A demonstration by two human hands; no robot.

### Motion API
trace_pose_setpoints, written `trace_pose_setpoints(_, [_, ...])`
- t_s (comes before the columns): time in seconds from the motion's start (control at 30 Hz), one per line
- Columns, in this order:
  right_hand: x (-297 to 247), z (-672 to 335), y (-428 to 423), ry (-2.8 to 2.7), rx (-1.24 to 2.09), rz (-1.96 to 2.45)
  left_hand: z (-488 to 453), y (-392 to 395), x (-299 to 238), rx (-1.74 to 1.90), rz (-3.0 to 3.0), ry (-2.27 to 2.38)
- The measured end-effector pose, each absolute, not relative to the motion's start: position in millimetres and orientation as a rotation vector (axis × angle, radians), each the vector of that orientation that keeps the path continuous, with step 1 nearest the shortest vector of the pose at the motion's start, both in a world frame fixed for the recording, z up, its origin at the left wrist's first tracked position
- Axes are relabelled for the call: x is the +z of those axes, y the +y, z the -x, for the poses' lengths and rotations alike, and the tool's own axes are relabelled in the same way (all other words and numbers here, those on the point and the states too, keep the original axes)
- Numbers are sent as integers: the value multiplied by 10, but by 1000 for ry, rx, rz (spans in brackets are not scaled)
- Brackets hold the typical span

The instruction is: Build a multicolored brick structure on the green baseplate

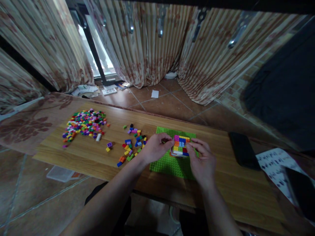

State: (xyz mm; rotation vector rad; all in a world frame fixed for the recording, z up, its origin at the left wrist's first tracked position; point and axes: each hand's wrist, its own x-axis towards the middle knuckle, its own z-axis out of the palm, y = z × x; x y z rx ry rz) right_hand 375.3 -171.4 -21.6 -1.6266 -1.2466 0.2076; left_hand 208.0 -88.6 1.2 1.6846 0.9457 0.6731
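A block structure of many-coloured toy bricks [181,144] stands on a green studded baseplate [169,167]. My left hand [158,147] is at its left side, thumb and forefinger curled together against the upper left edge. On the other side, my right hand [201,155] has its thumb and bent fingers at the structure's right edge. Both hands appear to grip the structure from its two sides; any small brick between the fingertips is too small to make out. Loose bricks [128,149] lie scattered on the table to the left of my left hand.
A large heap of small bricks [86,123] covers the left part of the wooden table [103,164]. A black phone-like object [243,150] lies at the right, beside a printed sheet [274,167] and another dark flat device [301,190]. Curtains [147,49] hang beyond the table.
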Motion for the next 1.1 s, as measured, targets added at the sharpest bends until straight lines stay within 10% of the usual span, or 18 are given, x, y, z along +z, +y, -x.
trace_pose_setpoints(1.1, [-239,-3565,-1561,-761,472,1616,-2109,-926,53,639,-1658,984])
